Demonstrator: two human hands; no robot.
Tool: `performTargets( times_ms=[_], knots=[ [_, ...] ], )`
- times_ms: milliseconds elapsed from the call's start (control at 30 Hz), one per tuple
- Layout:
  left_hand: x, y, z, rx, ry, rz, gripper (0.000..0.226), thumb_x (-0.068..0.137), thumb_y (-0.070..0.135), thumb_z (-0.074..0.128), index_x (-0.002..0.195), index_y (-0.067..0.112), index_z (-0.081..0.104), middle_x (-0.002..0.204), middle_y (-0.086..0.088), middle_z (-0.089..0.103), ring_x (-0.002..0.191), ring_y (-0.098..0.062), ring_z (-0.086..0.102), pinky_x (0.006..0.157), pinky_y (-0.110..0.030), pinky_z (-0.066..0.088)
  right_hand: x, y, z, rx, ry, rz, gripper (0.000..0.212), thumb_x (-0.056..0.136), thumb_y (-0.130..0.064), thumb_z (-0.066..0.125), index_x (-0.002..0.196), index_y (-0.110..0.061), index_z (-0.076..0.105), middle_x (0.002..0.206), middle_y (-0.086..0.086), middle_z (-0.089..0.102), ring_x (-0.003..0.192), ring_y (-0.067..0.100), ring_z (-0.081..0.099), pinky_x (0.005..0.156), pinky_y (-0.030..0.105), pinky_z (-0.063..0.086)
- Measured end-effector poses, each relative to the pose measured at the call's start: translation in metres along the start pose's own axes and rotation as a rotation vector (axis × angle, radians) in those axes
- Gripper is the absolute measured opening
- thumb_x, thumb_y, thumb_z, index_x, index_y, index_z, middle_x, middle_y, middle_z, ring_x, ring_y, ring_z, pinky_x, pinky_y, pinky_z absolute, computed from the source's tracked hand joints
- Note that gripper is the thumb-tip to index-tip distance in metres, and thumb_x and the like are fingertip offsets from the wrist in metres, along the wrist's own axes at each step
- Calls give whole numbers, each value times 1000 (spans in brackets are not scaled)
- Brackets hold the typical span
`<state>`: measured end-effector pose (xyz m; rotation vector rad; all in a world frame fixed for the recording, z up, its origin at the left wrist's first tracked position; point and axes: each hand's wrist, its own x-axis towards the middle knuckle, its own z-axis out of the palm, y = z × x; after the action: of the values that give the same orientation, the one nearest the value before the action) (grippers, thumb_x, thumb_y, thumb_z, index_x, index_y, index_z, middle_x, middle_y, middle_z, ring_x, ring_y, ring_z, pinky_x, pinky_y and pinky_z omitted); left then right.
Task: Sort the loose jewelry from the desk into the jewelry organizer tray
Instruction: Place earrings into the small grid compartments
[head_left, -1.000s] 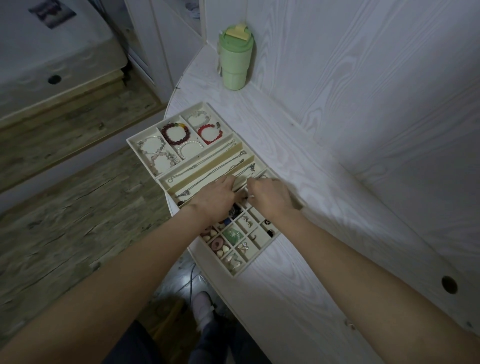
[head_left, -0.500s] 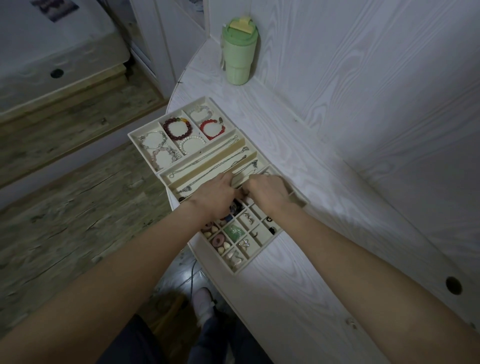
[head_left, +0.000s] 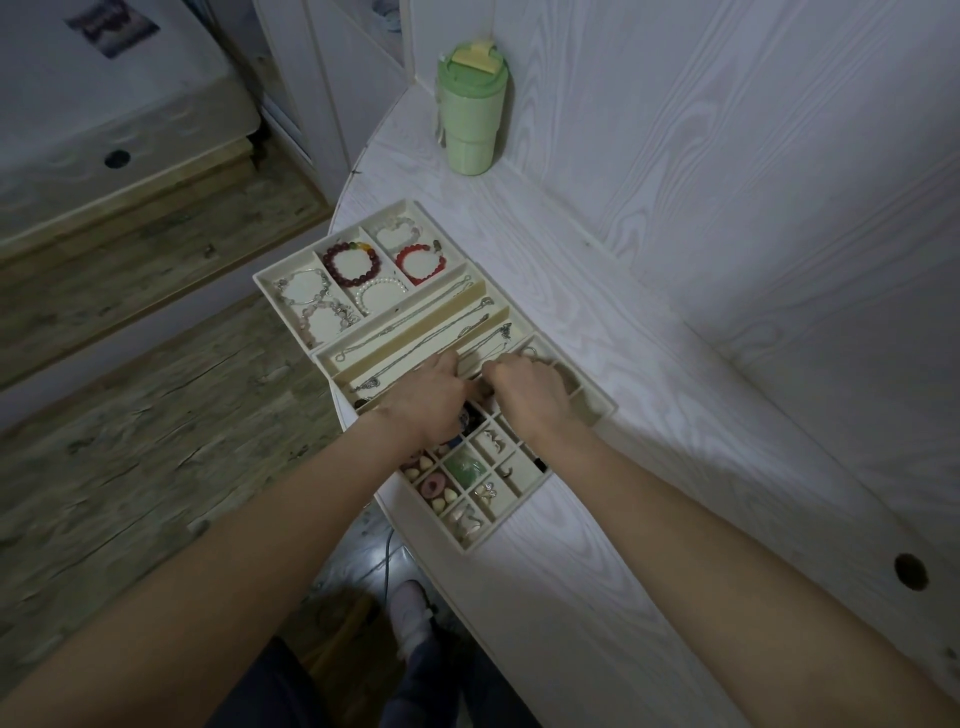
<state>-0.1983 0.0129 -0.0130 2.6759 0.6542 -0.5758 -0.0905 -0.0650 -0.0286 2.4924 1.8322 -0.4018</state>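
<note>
The cream jewelry organizer tray (head_left: 592, 410) lies on the white desk. Its far section holds bead and pearl bracelets (head_left: 350, 262). The long middle lanes hold silver necklaces (head_left: 410, 325), and small near cells hold rings, stones and a green piece (head_left: 464, 466). Both hands meet over the nearest necklace lane. My left hand (head_left: 423, 402) has its fingers curled down onto a thin silver chain (head_left: 496, 340). My right hand (head_left: 530, 395) is curled, pinching the same chain at its near end. The fingertips are partly hidden.
A green lidded tumbler (head_left: 470, 111) stands at the far end of the desk by the wall panel. The desk's curved edge (head_left: 395, 512) runs just left of the tray, which overhangs it above the wood floor. A cable hole (head_left: 910, 571) is at the right.
Both hands stay together at the same necklace lane, with only small finger shifts. The view has tilted slightly.
</note>
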Motion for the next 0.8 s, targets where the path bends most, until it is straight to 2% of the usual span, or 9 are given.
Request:
performTargets(
  times_ms=[100,200,267,333,400,500,600,667,800],
  knots=[
    [0,0,0,-26,-13,13,60,88,5,46,141,33,39,117,-9,35,118,-25,36,76,-28,37,-3,5,0,152,15,57,18,91,0,51,100,-7,64,97,9,63,84,24,63,62,28,49],
    [-1,-3,4,-215,49,-18,59,85,0,45,136,29,47,105,-4,33,113,-25,41,81,-28,41,-12,10,-8,524,124,201,19,96,-14,51,99,-6,68,90,8,68,68,21,60,53,8,37],
    [-3,-2,5,-450,158,-82,43,88,1,47,122,22,60,103,-1,36,103,-20,48,84,-20,43,-15,14,-11,873,141,365,26,98,-10,43,99,-1,67,84,11,67,68,23,61,59,11,42],
    [-7,3,1,-644,283,-119,24,90,3,50,104,15,67,104,-3,49,83,-9,53,66,-2,38,-17,16,-16,1310,79,514,28,99,-3,38,107,4,64,84,8,66,73,16,63,71,19,51],
    [-10,10,-5,-771,421,-132,20,90,1,49,93,12,66,98,-3,62,73,-5,53,58,-1,37,-19,15,-18,1581,43,546,25,97,5,40,110,6,62,96,11,66,85,15,65,80,20,54],
    [-14,18,-13,-877,572,-131,14,90,4,53,90,14,63,91,2,63,78,-6,56,63,0,39,-20,8,-19,1678,86,542,27,93,13,42,112,6,60,113,15,61,101,19,62,84,19,53],
    [-11,21,-12,-817,483,-100,3,88,11,63,90,12,65,88,2,67,76,-7,60,63,-4,42,-20,2,-18,1788,91,560,28,95,10,41,118,6,57,121,16,59,101,19,63,82,25,55],
    [-8,22,-9,-769,405,-119,6,85,13,68,90,12,65,87,2,68,75,-7,60,65,-6,41,-21,0,-19,1886,58,577,27,95,9,42,115,4,59,120,19,59,100,22,62,81,27,55],
    [-5,24,-9,-780,394,-173,8,83,14,70,88,12,64,85,1,66,80,-11,60,72,-17,44,-25,-4,-19,2051,91,664,24,93,11,44,109,5,62,113,22,62,94,23,62,82,25,53]
  ],
)
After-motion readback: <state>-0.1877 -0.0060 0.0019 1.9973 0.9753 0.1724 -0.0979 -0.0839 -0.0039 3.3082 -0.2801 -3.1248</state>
